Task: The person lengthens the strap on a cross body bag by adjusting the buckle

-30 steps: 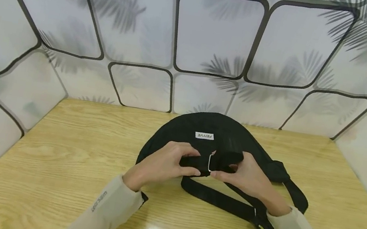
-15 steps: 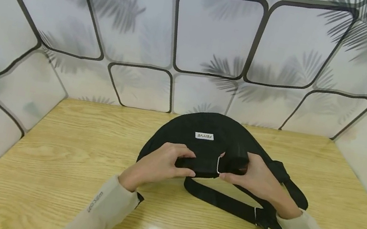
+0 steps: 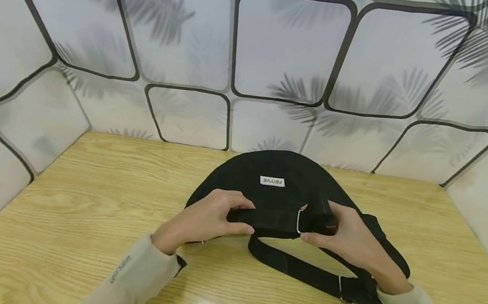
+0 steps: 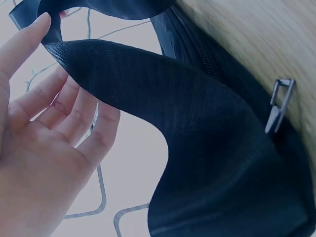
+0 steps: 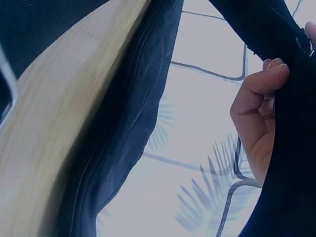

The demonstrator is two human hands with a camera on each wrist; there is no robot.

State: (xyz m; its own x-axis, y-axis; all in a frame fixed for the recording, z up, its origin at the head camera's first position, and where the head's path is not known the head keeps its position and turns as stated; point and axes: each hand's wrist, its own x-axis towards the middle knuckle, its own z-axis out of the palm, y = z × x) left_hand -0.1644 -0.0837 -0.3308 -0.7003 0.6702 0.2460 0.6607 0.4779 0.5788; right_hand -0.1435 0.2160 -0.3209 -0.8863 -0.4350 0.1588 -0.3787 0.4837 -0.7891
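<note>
A black fabric bag with a rounded outline and a white label lies on the table. My left hand pinches one end of a black strap in front of the bag. My right hand grips the strap at its metal slider, where a loop of webbing bulges up. In the left wrist view, the thumb and fingers lie along the edge of the strap. Curled fingers show in the right wrist view, partly hidden behind dark webbing.
Another length of strap curves over the light wooden table to a black buckle beside the right sleeve. A zipper pull hangs from the bag's zip. Patterned cloth rises behind the table.
My hands have drawn apart: the right has shifted right with the metal slider, the left a little left. More strap stretches between them. The loose buckle has slid slightly right.
</note>
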